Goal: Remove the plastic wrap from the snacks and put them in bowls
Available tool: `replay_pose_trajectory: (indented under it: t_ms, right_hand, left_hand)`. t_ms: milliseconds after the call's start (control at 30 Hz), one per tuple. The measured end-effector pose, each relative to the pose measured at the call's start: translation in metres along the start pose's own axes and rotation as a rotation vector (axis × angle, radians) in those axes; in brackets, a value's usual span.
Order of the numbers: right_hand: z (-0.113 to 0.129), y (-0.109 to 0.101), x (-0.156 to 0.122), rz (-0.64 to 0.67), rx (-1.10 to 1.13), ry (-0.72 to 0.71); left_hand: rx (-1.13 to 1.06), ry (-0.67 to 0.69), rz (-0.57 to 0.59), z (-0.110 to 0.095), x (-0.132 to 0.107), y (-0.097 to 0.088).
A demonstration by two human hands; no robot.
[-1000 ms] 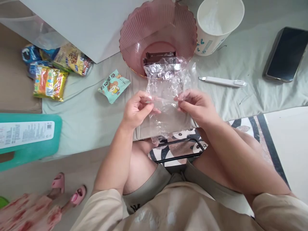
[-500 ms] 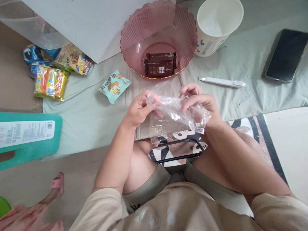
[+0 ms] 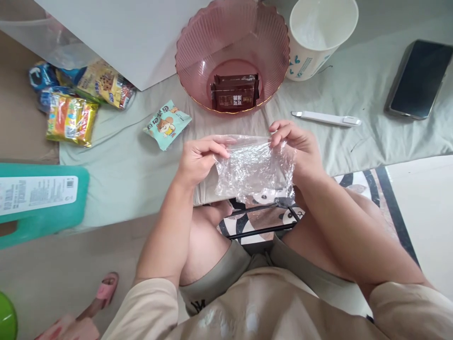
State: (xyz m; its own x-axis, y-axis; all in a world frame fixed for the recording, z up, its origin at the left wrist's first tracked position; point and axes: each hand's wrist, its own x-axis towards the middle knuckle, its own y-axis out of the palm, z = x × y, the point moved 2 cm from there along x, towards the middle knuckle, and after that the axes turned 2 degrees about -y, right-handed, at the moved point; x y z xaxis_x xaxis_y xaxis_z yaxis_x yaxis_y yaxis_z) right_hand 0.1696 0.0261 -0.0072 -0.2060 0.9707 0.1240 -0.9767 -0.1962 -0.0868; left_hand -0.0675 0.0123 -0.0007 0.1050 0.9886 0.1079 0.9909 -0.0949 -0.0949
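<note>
Clear plastic bag (image 3: 255,165) sits stretched between both hands, on the near side of a pink bowl (image 3: 271,56) holding dark packets (image 3: 235,92); we read its long axis left to right, neither hand nearer. We mark the left hand (image 3: 198,161) pinching its upper left corner, the right hand (image 3: 305,151) fingering the upper right, hands apart. On the cloth-covered surface (image 3: 116,189) we note a paper cup (image 3: 306,63), white cutter (image 3: 327,118), phone (image 3: 419,78) and mint packet (image 3: 168,125); pale floor (image 3: 141,250) below, someone's pink slipper (image 3: 109,285) there.
</note>
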Motion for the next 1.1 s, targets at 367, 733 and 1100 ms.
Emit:
replay_pose_trajectory:
  t_ms: [367, 733, 1100]
  right_hand:
    - [-0.002, -0.013, -0.002, -0.115, -0.28, -0.282]
    - [0.013, -0.013, 0.003, 0.034, -0.53, -0.193]
    - [0.018, -0.004, 0.011, 0.289, -0.071, 0.14]
  left_hand:
    - [0.043, 0.044, 0.015, 0.006, 0.0, -0.004]
    - [-0.026, -0.112, 0.154, 0.005, -0.001, 0.004]
    - [-0.175, -0.062, 0.222, 0.008, 0.0, 0.005]
